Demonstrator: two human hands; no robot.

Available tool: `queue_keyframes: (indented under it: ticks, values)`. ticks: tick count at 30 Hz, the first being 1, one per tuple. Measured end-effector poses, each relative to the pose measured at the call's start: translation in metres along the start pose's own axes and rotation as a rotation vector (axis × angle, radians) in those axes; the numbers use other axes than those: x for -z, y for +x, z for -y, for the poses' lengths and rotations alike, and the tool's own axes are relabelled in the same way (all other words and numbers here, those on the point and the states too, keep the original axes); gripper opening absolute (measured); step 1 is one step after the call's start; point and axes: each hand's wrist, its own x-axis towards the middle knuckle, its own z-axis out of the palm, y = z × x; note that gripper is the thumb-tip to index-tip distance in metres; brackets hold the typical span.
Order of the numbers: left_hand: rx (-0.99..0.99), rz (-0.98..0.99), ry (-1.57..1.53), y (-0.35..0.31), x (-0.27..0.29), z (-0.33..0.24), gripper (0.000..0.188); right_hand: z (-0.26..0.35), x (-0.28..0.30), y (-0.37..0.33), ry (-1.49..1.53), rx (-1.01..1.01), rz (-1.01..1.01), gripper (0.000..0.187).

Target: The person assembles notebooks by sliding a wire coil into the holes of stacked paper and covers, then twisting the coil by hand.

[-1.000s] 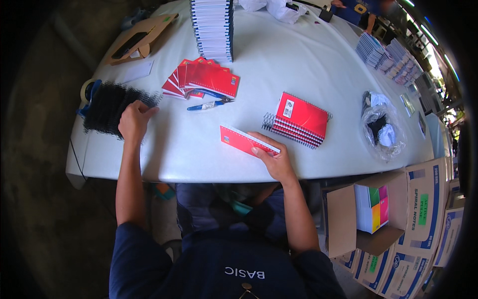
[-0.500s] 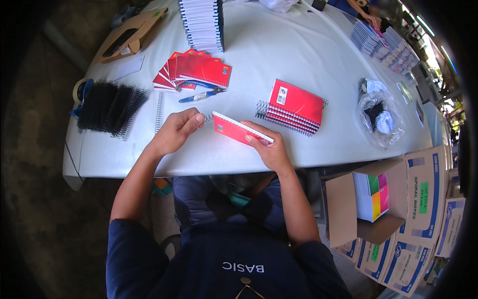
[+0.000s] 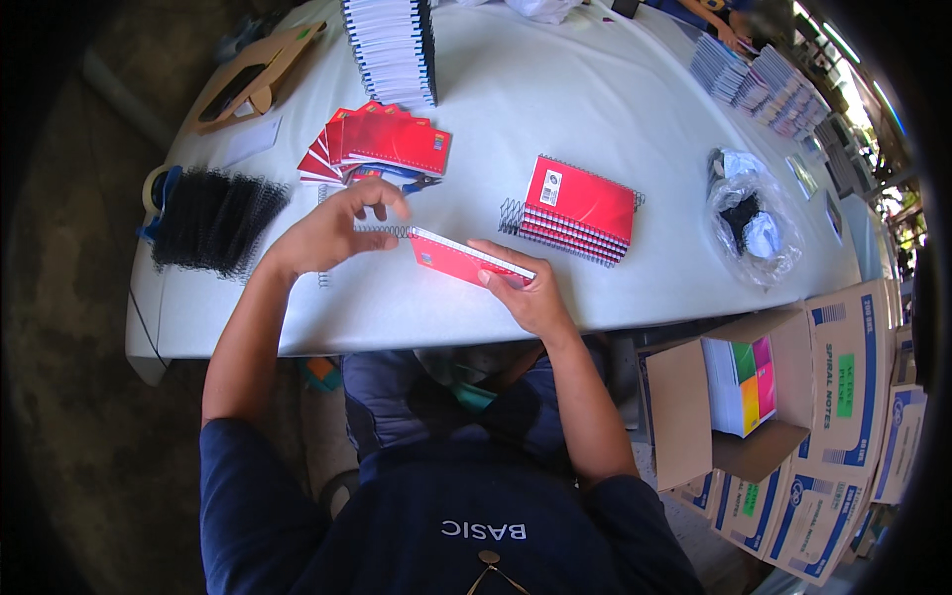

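My right hand point(image 3: 526, 294) grips a small red notebook point(image 3: 451, 260), its punched white edge turned up. A dark spiral wire point(image 3: 385, 230) runs from the notebook's left corner toward my left hand point(image 3: 332, 230). That hand's fingers are curved and apart from the thumb, with the wire in the gap between them. Beyond it, several red notebooks point(image 3: 397, 145) lie fanned out, and blue-handled cutting pliers point(image 3: 420, 183) rest against them. Another spiral wire point(image 3: 323, 281) on the table is mostly hidden by my left hand. To the right sits a stack of red spiral-bound notebooks point(image 3: 587, 196).
A heap of black spiral wires point(image 3: 213, 223) and a tape roll point(image 3: 154, 188) lie at left. A tall notebook stack point(image 3: 387, 55) stands at the back. A plastic bag point(image 3: 759, 228) is at right, above an open carton point(image 3: 679, 412). Another person's hand point(image 3: 729, 38) shows far right.
My left hand has opened its fingers and shifted left and slightly up. More of the wire shows beside the notebook's corner. My right hand keeps its hold, the notebook slightly further left.
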Motion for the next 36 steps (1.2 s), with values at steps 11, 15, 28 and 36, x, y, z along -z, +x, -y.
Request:
queue_keyframes:
  ticks: [11,15,28,36]
  values:
    - [0.124,0.22,0.066,-0.003,0.005,-0.015,0.026,-0.005,0.002,-0.004,-0.018,-0.045,0.033,0.028]
    - [0.382,0.258,-0.259,-0.007,0.007,-0.021,0.026,-0.002,0.004,-0.006,-0.101,-0.019,0.076,0.029]
    - [0.215,0.221,-0.001,-0.007,0.011,-0.02,0.024,-0.002,0.005,-0.006,-0.102,0.019,0.167,0.03]
    - [-0.076,0.206,0.727,-0.002,-0.005,-0.047,0.027,-0.001,-0.001,-0.01,-0.143,-0.032,0.09,0.029]
